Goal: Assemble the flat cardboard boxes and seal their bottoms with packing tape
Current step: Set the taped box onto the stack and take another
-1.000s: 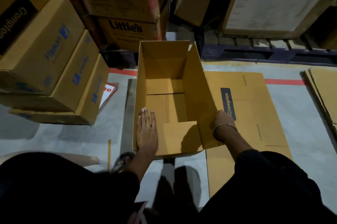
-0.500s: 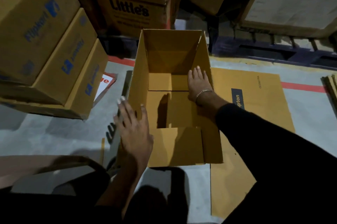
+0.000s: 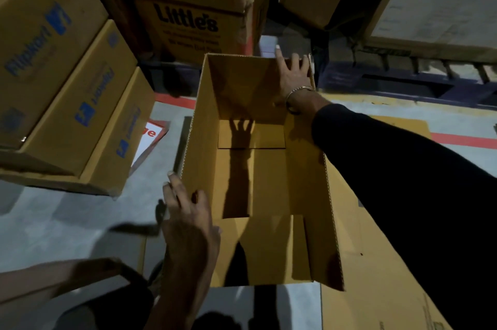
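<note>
While the open cardboard box [image 3: 258,168] stands upright on the grey floor [image 3: 53,222] in the middle of the view, a slanting stack of printed cartons [image 3: 61,82] sits well to its left. Just left of the box's near left wall, the left hand [image 3: 188,224] reaches forward with fingers extended, fingertips at the wall's outer edge; whether it grips the wall cannot be told. Behind the box stands a carton printed "Little's" [image 3: 188,25]. At the box's far right corner, the right hand [image 3: 293,77] lies with fingers spread flat against the cardboard, holding nothing, a bracelet [image 3: 297,93] at the wrist. Right of the box, a flattened cardboard sheet [image 3: 382,289] lies on the floor, touching its right wall.
</note>
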The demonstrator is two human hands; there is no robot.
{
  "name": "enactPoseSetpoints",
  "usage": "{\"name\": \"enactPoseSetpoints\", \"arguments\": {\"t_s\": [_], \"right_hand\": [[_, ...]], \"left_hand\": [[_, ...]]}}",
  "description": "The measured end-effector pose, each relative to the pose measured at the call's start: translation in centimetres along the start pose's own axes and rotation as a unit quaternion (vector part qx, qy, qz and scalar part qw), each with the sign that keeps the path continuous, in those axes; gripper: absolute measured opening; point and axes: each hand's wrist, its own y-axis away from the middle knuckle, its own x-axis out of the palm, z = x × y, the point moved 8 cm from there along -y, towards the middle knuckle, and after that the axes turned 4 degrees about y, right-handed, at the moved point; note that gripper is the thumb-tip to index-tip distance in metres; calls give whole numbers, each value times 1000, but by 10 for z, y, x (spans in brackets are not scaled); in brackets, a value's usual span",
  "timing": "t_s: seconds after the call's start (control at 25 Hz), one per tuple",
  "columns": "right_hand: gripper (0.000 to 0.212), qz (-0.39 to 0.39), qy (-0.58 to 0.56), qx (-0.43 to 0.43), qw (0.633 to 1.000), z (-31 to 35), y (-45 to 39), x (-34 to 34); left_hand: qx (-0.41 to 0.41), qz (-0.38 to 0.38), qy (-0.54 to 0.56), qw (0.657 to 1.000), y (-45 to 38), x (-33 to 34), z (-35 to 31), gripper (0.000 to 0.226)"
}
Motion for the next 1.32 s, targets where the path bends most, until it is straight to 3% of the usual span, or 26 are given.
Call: {"name": "enactPoseSetpoints", "arguments": {"t_s": [0.16,0.28,0.36,0.56,0.68,0.76,0.92,1.04,1.12,1.2,1.32], "right_hand": [[100,8,89,-32,996,8,31,30],[103,80,194,-69,975,7,70,79],[110,110,206,-94,968,5,84,102],[111,82,168,-79,979,4,99,67],[103,9,209,-76,975,1,135,26],[105,1,190,-82,978,-7,169,14],[112,37,2,-2,999,-17,239,24],[92,13,-111,15,994,4,276,28],[78,38,-163,-13,986,30,301,40],[75,113,-167,-70,977,52,327,70],[80,166,-59,-120,977,56,345,110]], "left_hand": [[0,9,-27,1000,-3,-3,2,83],[1,11,-62,998,15,-10,-25,56],[17,7,-58,998,24,-11,-48,48],[136,61,-26,988,39,19,-97,94],[170,56,9,984,49,34,-95,96],[168,52,40,984,51,43,-83,89],[178,54,102,977,57,40,-67,76],[212,114,107,965,60,39,-53,58],[191,154,108,963,62,45,-35,61],[174,178,99,964,65,56,-21,60],[183,165,138,959,61,65,-9,50]]}}
